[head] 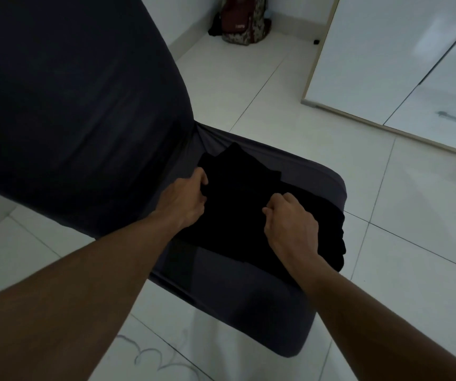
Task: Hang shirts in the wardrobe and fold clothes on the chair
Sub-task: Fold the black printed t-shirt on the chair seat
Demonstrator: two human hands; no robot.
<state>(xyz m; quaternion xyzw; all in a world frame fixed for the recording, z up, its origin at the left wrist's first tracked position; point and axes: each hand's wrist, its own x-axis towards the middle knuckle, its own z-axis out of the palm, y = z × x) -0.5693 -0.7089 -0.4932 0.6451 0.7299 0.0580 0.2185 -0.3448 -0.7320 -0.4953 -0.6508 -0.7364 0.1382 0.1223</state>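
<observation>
We cannot tell what kind of garment the black clothing [243, 204] is, as its creases vanish in the dark cloth. It lies folded in layers on the chair [248, 312] seat, one edge drooping over the seat's side. Our left hand [185, 199], nearer the chair's back, curls its fingers round the cloth's edge. Our right hand [290, 224], fingers bunched tight, pinches the cloth.

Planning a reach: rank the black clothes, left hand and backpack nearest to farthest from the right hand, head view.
1. black clothes: directly under the right hand, which grips them.
2. left hand: across the pile, at its left edge.
3. backpack: on the floor in the far corner.
</observation>
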